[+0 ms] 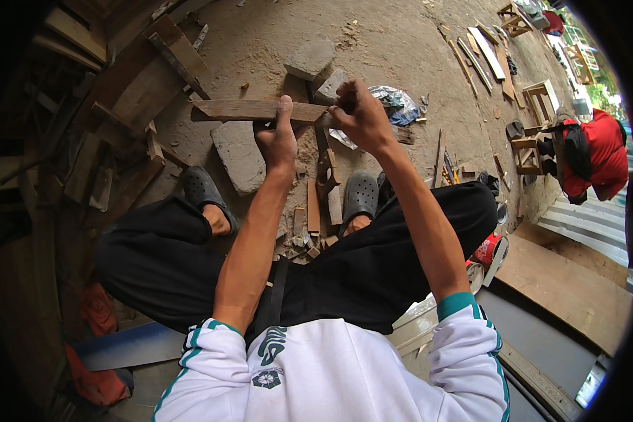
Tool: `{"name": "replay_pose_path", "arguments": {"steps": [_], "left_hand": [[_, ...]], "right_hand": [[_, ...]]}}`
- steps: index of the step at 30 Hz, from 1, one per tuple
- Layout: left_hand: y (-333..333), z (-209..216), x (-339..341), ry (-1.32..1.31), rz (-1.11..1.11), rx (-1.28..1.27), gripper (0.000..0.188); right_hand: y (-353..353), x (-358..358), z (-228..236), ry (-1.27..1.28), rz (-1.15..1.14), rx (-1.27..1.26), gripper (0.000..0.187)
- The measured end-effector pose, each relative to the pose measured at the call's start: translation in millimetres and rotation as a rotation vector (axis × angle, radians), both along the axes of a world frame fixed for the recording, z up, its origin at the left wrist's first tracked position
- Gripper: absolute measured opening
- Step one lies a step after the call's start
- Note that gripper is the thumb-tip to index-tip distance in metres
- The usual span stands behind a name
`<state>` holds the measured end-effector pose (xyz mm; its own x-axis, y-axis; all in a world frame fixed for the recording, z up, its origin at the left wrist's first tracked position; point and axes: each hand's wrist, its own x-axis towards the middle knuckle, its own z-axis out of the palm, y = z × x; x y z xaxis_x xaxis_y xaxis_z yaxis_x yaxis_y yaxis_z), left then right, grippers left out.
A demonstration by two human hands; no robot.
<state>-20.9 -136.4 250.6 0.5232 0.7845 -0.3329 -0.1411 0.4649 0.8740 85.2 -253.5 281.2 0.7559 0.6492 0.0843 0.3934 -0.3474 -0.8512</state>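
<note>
A narrow brown wooden strip is held up level in front of me, above the dirt floor. My left hand grips it near its middle, thumb over the upper face and fingers underneath. At the strip's right end, my right hand has its fingers bent and pinched close to the wood. Whether those fingertips hold something small cannot be made out. Below the strip lies a grey concrete block, with another concrete block farther off.
Scrap wood piles up at the left. Small offcuts lie between my grey clogs. A crumpled plastic bag sits beyond my right hand. Red cans stand by my right knee. At the far right is a person in red.
</note>
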Motion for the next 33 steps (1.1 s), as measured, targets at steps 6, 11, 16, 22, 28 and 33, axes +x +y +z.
{"name": "replay_pose_path", "arguments": {"steps": [6, 11, 16, 22, 28, 33], "left_hand": [[-8, 5, 3, -0.057, -0.027, 0.046, 0.045], [5, 1, -1, -0.079, -0.016, -0.058, 0.046], [15, 8, 1, -0.055, 0.02, 0.007, 0.047], [13, 6, -1, -0.052, 0.03, -0.005, 0.05], [5, 12, 3, -0.073, 0.042, -0.014, 0.046], [3, 11, 3, -0.058, 0.068, 0.024, 0.043]], "right_hand": [[-5, 23, -6, 0.161, -0.054, -0.119, 0.035], [-30, 66, -8, 0.057, -0.221, -0.153, 0.033], [-26, 46, 15, 0.003, -0.105, -0.079, 0.02], [-8, 1, 32, -0.184, 0.096, -0.034, 0.008], [-5, -18, 19, -0.365, 0.182, -0.054, 0.006], [1, -23, 14, -0.378, 0.187, -0.084, 0.008]]}}
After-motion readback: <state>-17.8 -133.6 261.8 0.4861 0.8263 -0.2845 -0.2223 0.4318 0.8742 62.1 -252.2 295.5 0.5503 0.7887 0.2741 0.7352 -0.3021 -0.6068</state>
